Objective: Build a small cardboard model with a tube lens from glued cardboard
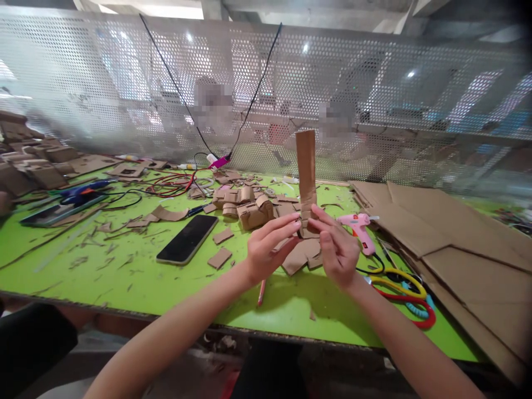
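Observation:
A long cardboard strip (306,166) stands upright between my hands, creased and curled at its lower end. My left hand (270,246) pinches that lower end from the left, fingertips against the curl. From the right, my right hand (338,249) grips the same end with thumb and fingers. Below them, flat cardboard pieces (297,257) lie on the green table (199,299). Just beyond my left hand sits a small cardboard model (253,213) with rolled parts. A pink glue gun (361,230) rests to the right of my right hand.
A black phone (188,239) lies left of centre, and a pencil (261,292) is near the front. Scissors with red and yellow handles (403,293) lie at right beside large cardboard sheets (457,244). A blue glue gun (83,191) is at left. A perforated metal screen (166,88) stands behind.

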A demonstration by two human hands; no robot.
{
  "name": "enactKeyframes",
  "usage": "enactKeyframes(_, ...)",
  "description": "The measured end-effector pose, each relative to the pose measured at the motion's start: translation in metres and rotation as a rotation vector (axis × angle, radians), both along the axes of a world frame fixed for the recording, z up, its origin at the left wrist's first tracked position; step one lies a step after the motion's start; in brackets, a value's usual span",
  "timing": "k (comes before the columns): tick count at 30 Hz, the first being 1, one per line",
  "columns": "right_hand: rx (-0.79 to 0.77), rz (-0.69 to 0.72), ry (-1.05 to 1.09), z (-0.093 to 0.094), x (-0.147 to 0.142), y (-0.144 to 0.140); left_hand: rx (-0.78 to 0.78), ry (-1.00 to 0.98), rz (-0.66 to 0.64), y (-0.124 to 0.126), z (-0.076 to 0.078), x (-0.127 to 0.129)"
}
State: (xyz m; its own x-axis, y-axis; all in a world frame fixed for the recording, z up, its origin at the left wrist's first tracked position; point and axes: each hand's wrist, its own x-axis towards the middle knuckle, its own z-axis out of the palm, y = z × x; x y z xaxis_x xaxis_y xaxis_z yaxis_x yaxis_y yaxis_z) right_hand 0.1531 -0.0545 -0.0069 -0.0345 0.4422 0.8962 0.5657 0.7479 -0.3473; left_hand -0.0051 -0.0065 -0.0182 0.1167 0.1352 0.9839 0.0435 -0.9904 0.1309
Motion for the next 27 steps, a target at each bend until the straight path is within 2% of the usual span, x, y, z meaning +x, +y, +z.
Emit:
enactKeyframes(5, -0.019, 0.038, 0.140, 0.006, -0.002, 0.000, 0.026, 0.016, -0.004, 0.002, -0.002, 0.001)
enactKeyframes(10, -0.047, 0.117, 0.226, 0.003, -0.002, 0.003, -0.008, 0.015, -0.004, 0.002, -0.005, 0.000)
enactKeyframes(15, -0.108, 0.115, 0.290, 0.003, -0.005, 0.004, 0.012, 0.010, -0.007, 0.003, -0.006, 0.001)
enactKeyframes(21, -0.209, 0.104, 0.331, 0.003, -0.007, 0.002, 0.022, 0.004, -0.072, 0.005, -0.004, 0.001)
enactKeyframes(23, -0.264, 0.158, 0.395, 0.005, -0.008, 0.001, 0.033, 0.005, -0.059, 0.006, -0.003, 0.000)
enactKeyframes(27, -0.492, 0.324, 0.501, 0.014, -0.007, 0.001, 0.064, 0.006, -0.030, 0.008, 0.000, -0.003)
